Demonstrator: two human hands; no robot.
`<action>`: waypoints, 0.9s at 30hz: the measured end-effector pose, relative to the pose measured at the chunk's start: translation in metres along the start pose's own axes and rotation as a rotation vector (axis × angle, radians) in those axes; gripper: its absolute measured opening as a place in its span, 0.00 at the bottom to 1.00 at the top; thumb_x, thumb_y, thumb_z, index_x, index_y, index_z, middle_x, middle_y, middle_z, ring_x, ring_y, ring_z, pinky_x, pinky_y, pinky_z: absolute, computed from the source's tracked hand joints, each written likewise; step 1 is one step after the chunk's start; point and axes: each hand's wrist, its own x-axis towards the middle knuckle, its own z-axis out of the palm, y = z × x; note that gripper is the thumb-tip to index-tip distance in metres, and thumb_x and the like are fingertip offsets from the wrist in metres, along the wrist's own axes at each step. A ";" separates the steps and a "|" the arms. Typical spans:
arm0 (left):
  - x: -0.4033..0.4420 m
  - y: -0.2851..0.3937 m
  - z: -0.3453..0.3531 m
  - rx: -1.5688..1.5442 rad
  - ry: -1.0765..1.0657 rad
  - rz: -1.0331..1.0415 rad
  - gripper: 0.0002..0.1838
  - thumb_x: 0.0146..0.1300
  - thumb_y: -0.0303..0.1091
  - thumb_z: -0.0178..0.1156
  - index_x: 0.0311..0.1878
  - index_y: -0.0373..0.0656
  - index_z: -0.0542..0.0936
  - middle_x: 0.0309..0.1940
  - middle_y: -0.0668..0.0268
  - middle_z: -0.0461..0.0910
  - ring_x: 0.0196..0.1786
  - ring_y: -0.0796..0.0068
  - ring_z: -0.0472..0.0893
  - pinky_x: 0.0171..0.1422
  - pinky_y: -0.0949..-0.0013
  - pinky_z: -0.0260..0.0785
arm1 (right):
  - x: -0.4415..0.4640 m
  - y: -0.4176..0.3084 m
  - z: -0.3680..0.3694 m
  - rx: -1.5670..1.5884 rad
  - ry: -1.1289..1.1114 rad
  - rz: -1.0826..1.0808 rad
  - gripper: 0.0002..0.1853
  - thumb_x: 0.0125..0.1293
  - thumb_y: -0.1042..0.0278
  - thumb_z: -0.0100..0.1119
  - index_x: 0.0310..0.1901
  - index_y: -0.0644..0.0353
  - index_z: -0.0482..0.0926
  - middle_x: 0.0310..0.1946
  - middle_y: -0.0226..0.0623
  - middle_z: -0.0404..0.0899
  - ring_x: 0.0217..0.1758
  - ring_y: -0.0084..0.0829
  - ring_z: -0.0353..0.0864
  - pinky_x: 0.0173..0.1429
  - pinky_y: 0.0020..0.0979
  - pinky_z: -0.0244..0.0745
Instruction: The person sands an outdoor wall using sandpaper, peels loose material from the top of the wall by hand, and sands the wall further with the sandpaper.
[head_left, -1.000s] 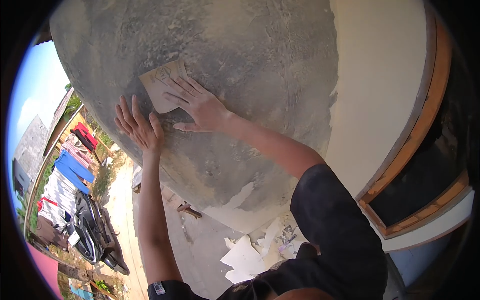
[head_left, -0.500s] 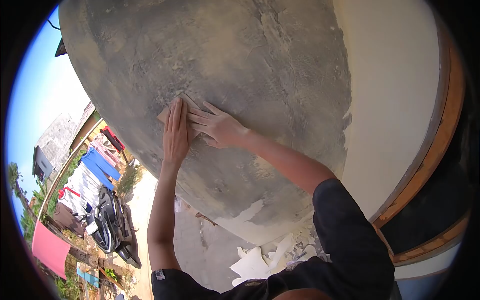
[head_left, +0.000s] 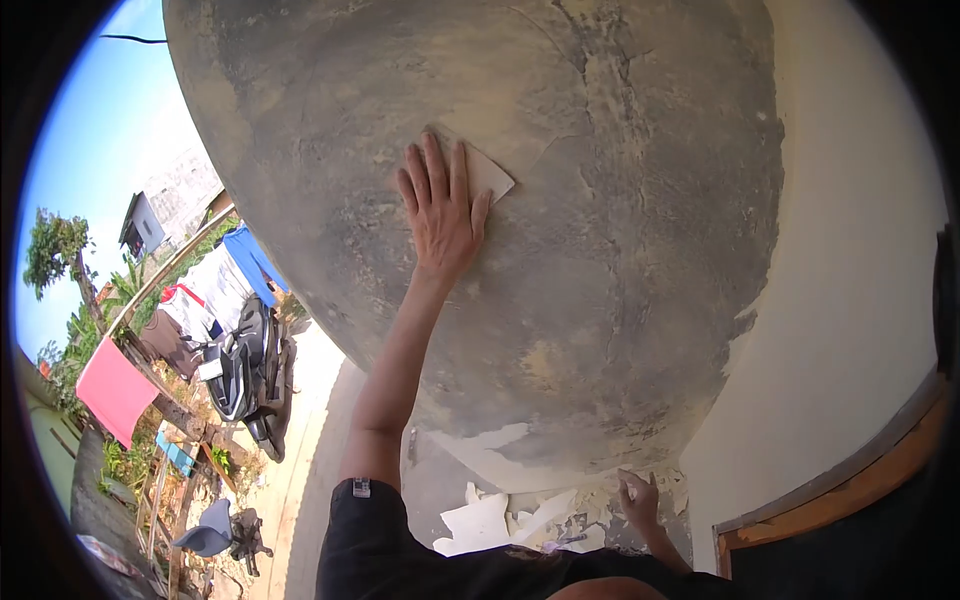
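Observation:
My left hand (head_left: 440,215) lies with its fingers stretched over a pale sheet of sandpaper (head_left: 488,177), pressing it against the grey, patchy wall (head_left: 560,280). One corner of the sheet sticks out to the right of the fingers; the rest is under the hand. Down near the foot of the wall, my right hand (head_left: 640,500) is off the sheet, its thumb and fingers loosely bent and apart. Nothing shows in it.
Broken white flakes (head_left: 490,522) lie on the ground by the wall's base. A smooth cream wall (head_left: 840,280) and a wood-framed opening (head_left: 830,515) stand at right. To the left are a parked motorbike (head_left: 240,360), hanging laundry (head_left: 215,290) and a pink cloth (head_left: 117,390).
My right hand has left the sandpaper and dropped to the lower right. My left hand and the sheet now appear higher and farther right. The view has shifted too.

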 end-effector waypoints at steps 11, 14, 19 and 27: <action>-0.114 0.047 0.037 -0.020 -0.200 0.015 0.38 0.71 0.50 0.43 0.73 0.31 0.49 0.75 0.43 0.39 0.78 0.42 0.33 0.78 0.42 0.29 | 0.034 0.031 -0.028 0.110 0.011 0.077 0.13 0.66 0.69 0.54 0.46 0.67 0.81 0.41 0.48 0.84 0.47 0.45 0.84 0.52 0.36 0.77; -0.011 0.043 0.016 -0.048 0.037 -0.109 0.40 0.70 0.52 0.46 0.72 0.27 0.50 0.74 0.40 0.41 0.77 0.38 0.35 0.77 0.41 0.31 | 0.013 0.047 -0.051 0.005 -0.027 0.096 0.13 0.66 0.67 0.54 0.46 0.65 0.82 0.41 0.49 0.83 0.46 0.45 0.84 0.51 0.37 0.77; 0.159 0.036 -0.013 -0.046 0.355 0.171 0.43 0.68 0.58 0.49 0.72 0.32 0.52 0.73 0.38 0.45 0.74 0.33 0.43 0.75 0.38 0.38 | -0.023 0.078 -0.051 -0.072 -0.001 0.152 0.13 0.65 0.69 0.55 0.47 0.66 0.80 0.35 0.49 0.84 0.41 0.43 0.85 0.47 0.35 0.78; -0.067 0.088 0.007 -0.095 -0.242 0.064 0.45 0.61 0.66 0.54 0.74 0.47 0.56 0.75 0.42 0.41 0.76 0.34 0.37 0.75 0.35 0.33 | -0.032 0.082 -0.028 -0.086 -0.125 0.194 0.10 0.62 0.67 0.58 0.43 0.62 0.81 0.32 0.49 0.83 0.36 0.48 0.84 0.40 0.36 0.79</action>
